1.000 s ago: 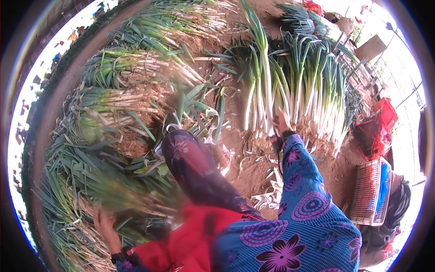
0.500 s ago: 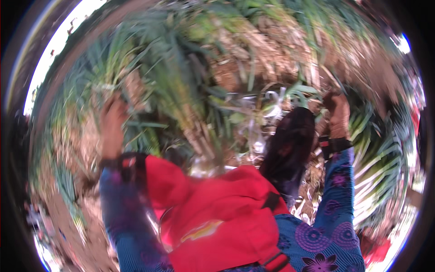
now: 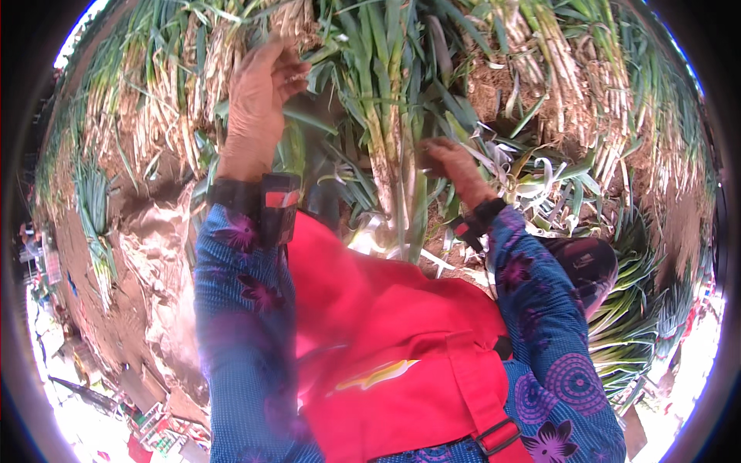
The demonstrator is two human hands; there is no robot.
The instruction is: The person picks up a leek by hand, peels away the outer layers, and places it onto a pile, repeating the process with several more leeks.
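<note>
Fingers bent but apart, my left hand (image 3: 261,96) is raised at the upper left, in front of white-stemmed green onions (image 3: 220,65), and nothing shows in it. A bunch of green onions (image 3: 390,131) stands before me at the middle, leaves away from me and pale stems toward me. Just right of those stems is my right hand (image 3: 463,171), its fingers curled inward. Whatever its fingertips hold, if anything, is too dark to make out.
Loose peeled leaves (image 3: 544,181) litter the soil right of the middle. More green onions (image 3: 567,85) are heaped at the back right, with another pile (image 3: 629,324) beside my knee. A pale crumpled sheet (image 3: 158,270) lies on the left.
My view has turned, so the scene is shifted. My left hand is farther forward, and my right hand has come inward from the right to beside the middle bunch.
</note>
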